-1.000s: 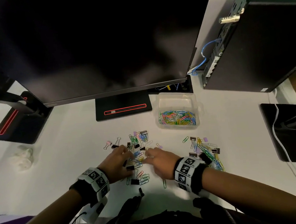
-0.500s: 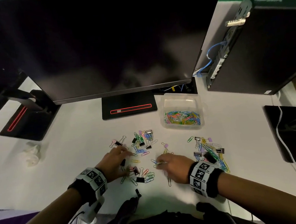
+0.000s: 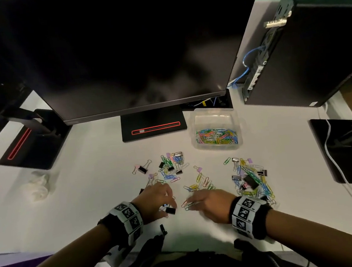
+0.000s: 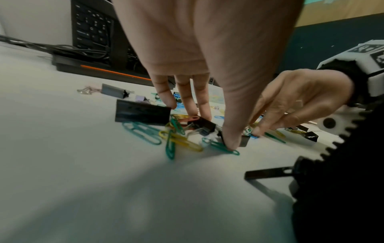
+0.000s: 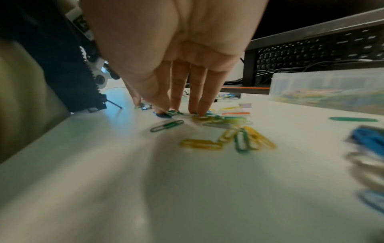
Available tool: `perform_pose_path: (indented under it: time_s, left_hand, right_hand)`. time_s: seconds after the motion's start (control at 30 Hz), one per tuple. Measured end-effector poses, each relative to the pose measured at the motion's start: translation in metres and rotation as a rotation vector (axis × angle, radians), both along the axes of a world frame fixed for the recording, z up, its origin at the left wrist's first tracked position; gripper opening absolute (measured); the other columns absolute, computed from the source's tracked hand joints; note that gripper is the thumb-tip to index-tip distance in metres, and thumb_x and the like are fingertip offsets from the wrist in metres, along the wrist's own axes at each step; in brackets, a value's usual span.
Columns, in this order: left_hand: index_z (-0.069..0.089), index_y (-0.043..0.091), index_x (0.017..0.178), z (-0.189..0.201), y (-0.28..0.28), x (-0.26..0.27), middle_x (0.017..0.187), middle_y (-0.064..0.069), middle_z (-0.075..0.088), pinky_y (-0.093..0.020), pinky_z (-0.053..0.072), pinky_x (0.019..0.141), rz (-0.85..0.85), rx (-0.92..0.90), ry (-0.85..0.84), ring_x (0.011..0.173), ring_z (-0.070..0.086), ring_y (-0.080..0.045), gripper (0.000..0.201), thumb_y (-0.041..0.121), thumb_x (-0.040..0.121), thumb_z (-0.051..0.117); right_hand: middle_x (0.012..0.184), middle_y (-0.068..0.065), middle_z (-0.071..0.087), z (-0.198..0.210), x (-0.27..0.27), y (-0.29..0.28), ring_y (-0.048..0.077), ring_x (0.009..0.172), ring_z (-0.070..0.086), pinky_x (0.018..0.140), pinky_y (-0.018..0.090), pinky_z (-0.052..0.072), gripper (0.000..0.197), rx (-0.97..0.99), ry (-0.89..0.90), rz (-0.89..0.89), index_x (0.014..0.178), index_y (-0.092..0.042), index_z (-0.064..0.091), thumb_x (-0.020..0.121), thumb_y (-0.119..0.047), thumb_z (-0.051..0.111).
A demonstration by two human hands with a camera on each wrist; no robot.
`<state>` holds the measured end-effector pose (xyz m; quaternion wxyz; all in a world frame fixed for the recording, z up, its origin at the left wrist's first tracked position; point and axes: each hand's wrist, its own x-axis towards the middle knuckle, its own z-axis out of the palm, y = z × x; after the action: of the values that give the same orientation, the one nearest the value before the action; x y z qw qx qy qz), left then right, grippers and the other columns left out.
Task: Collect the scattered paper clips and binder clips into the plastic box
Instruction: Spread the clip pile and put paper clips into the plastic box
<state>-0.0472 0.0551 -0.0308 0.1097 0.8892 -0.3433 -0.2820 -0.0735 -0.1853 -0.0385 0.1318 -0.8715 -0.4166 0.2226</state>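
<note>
On white desk (image 3: 86, 199), below monitor (image 3: 131, 51): left hand (image 3: 156, 200) and right hand (image 3: 208, 206) side by side, fingers straight, tips pressing down on loose paper clips (image 4: 180, 141). Left thumb on small black binder clip (image 3: 170, 210), apparently not gripping it. More clips scattered beyond both hands. Plastic box (image 3: 213, 116) stands farther back, part-filled with coloured clips.

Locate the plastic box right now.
In the head view, the plastic box sits on the white desk right of centre, just right of the monitor base and beyond the scattered clips. It already holds coloured paper clips.
</note>
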Motion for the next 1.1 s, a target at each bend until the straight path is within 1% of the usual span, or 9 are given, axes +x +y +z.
perform_pose_path:
  time_s: [0.13,0.27,0.4,0.5,0.57,0.77,0.93,1.0,1.1]
  left_hand:
    - [0.064,0.030,0.107,0.002,0.004,0.007,0.122,0.004,0.049,-0.031,0.035,0.097,-0.013,0.004,-0.014,0.117,0.042,-0.016,0.024,0.033,0.083,0.061]
    - [0.061,0.026,0.115,0.008,-0.003,0.014,0.124,0.001,0.049,-0.030,0.035,0.098,0.037,-0.008,-0.023,0.115,0.044,-0.017,0.042,0.044,0.077,0.066]
    - [0.041,0.018,0.136,0.008,-0.032,0.017,0.132,-0.004,0.039,-0.029,0.032,0.108,0.071,-0.056,0.022,0.125,0.036,-0.018,0.070,0.044,0.077,0.069]
    - [0.023,0.011,0.144,0.005,-0.059,0.021,0.138,-0.009,0.031,-0.030,0.030,0.112,0.084,0.001,0.053,0.129,0.033,-0.022,0.093,0.042,0.073,0.073]
    - [0.019,0.008,0.145,0.004,-0.072,0.024,0.139,-0.011,0.028,-0.032,0.030,0.113,0.095,0.034,0.069,0.131,0.032,-0.026,0.100,0.039,0.070,0.077]
    - [0.030,0.011,0.140,-0.002,-0.093,0.025,0.135,-0.011,0.030,-0.036,0.038,0.108,0.195,-0.038,0.139,0.126,0.038,-0.027,0.093,0.027,0.065,0.083]
    - [0.042,0.017,0.130,-0.004,-0.087,0.023,0.129,-0.005,0.034,-0.028,0.039,0.103,0.177,-0.116,0.185,0.121,0.041,-0.022,0.076,0.024,0.066,0.082]
    - [0.036,0.015,0.134,-0.003,-0.083,0.021,0.131,-0.005,0.033,-0.030,0.037,0.106,0.184,-0.101,0.163,0.123,0.038,-0.021,0.090,0.036,0.061,0.084]
    - [0.022,0.012,0.143,-0.003,-0.080,0.018,0.135,-0.007,0.027,-0.035,0.033,0.112,0.143,-0.007,0.098,0.128,0.031,-0.023,0.117,0.051,0.052,0.084]
  right_hand:
    - [0.137,0.003,0.051,0.008,0.001,-0.020,0.024,0.128,0.046,0.101,0.043,0.046,0.046,-0.069,0.000,-0.113,0.123,-0.018,0.058,0.080,-0.003,0.049]
    - [0.121,0.007,0.062,0.007,0.003,-0.034,0.025,0.113,0.057,0.091,0.040,0.052,0.041,-0.021,-0.035,-0.232,0.111,-0.022,0.065,0.071,-0.011,0.059]
    - [0.144,0.005,0.030,0.022,0.008,-0.045,0.023,0.132,0.031,0.110,0.033,0.029,0.074,-0.094,0.103,-0.559,0.139,-0.026,0.035,0.075,-0.039,0.069]
    - [0.147,0.003,0.017,0.028,0.016,-0.043,0.024,0.133,0.031,0.108,0.028,0.029,0.106,-0.131,0.238,-0.675,0.145,-0.023,0.017,0.061,-0.041,0.081]
    - [0.148,0.004,0.014,0.026,0.021,-0.040,0.025,0.132,0.035,0.107,0.026,0.031,0.112,-0.179,0.273,-0.705,0.146,-0.020,0.013,0.060,-0.035,0.083]
    - [0.126,0.008,0.035,0.014,0.019,-0.025,0.026,0.114,0.049,0.095,0.029,0.043,0.078,-0.071,0.304,-0.780,0.130,-0.012,0.039,0.062,-0.018,0.079]
    - [0.106,0.003,0.046,0.010,0.013,-0.018,0.016,0.092,0.048,0.078,0.018,0.034,0.052,0.025,0.296,-0.745,0.115,-0.014,0.053,0.068,-0.015,0.076]
    - [0.110,0.001,0.046,0.014,0.012,-0.022,0.011,0.086,0.046,0.075,0.020,0.036,0.061,0.030,0.299,-0.753,0.121,-0.015,0.050,0.067,-0.023,0.078]
    - [0.128,0.002,0.034,0.020,0.010,-0.031,0.020,0.103,0.049,0.086,0.027,0.044,0.094,-0.022,0.329,-0.731,0.139,-0.020,0.028,0.063,-0.030,0.081]
